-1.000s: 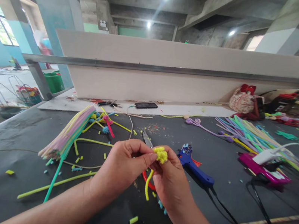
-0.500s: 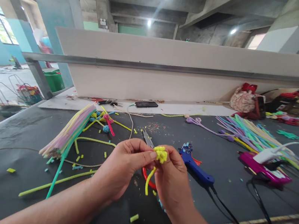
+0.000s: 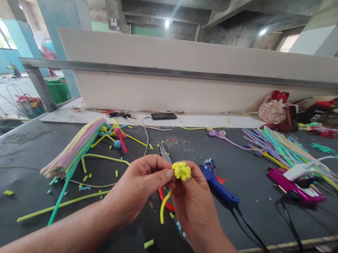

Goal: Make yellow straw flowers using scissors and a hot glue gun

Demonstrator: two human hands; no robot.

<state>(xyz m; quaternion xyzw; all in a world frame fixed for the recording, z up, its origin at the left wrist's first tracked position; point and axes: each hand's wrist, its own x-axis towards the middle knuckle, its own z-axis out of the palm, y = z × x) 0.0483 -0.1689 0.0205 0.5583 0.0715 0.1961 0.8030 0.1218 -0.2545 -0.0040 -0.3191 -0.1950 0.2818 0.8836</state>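
Between my two hands is a small yellow pipe-cleaner flower [image 3: 181, 171], its knobbly head upward and a loose yellow stem [image 3: 164, 207] hanging below. My left hand [image 3: 143, 184] pinches the flower's left side between thumb and fingers. On its right side the fingers of my right hand [image 3: 195, 194] are closed as well. Red-handled scissors [image 3: 165, 153] lie on the dark table under my hands, partly hidden by them. To the right of my right hand rests a blue glue gun [image 3: 220, 187], with bits of blue at its tip.
A bundle of pastel pipe cleaners [image 3: 74, 148] lies left, with yellow offcuts about. More pipe cleaners [image 3: 274, 149] spread at right beside a magenta power strip [image 3: 296, 187] and its black cables. A phone [image 3: 164, 116] lies by the white back panel [image 3: 161, 91].
The yellow flower has turned a little in my fingers, so more of its head faces me. The whole view has shifted slightly; both hands keep their hold.
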